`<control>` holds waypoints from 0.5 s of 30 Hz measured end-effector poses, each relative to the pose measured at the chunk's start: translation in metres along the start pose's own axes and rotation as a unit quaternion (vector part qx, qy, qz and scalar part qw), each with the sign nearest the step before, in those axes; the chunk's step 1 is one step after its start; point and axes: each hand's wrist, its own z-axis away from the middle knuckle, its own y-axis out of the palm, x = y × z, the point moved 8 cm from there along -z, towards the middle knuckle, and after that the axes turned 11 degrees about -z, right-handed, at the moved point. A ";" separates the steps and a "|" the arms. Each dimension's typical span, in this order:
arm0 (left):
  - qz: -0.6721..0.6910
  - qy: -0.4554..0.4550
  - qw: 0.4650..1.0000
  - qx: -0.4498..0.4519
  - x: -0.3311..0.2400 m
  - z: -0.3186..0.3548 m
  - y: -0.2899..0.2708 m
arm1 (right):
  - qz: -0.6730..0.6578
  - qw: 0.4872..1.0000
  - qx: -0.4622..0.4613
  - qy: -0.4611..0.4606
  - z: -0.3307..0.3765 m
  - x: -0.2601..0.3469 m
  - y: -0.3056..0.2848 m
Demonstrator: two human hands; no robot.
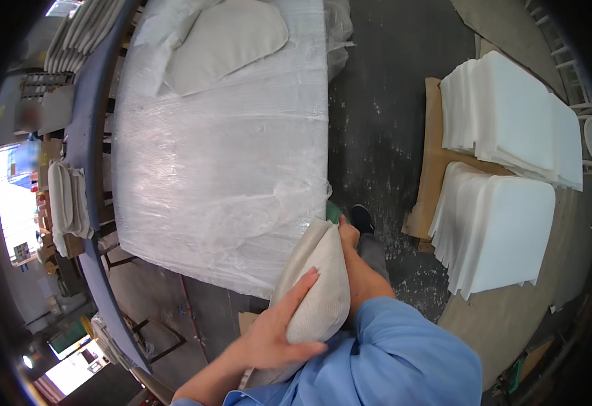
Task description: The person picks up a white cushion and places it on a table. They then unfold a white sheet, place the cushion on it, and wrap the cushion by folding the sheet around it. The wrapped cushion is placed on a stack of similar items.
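A beige woven-fabric cushion (319,298) is tilted against my body, its narrow far end pointing at the wrapped table. My left hand (279,338) clasps its near left side, thumb and fingers spread around the padding. At the far right tip of the cushion, my right hand (348,235) is closed on its edge; some of those fingers are hidden. Just beyond that hand a small green thing (334,212) shows, too covered to name. Another flat beige cushion piece (231,44) lies on the far end of the table.
The large table (221,149) is covered in clear plastic film. At the right, stacks of white foam pads (522,101) (502,227) stand on cardboard (433,159). A blue-edged bench (91,135) runs along the left, with beige cushions (69,203) beside it. My shoe (361,218) is on the dark floor.
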 end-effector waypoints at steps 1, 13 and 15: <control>0.071 0.044 0.996 0.018 0.031 -0.012 0.005 | -0.014 1.000 -0.008 0.008 0.002 -0.002 -0.003; -0.009 -0.035 0.999 0.020 0.142 -0.001 0.067 | -0.138 0.986 -0.063 0.068 0.091 -0.084 -0.031; -0.056 -0.017 0.997 0.041 0.143 -0.002 0.069 | -0.153 0.982 -0.071 0.081 0.089 -0.102 -0.028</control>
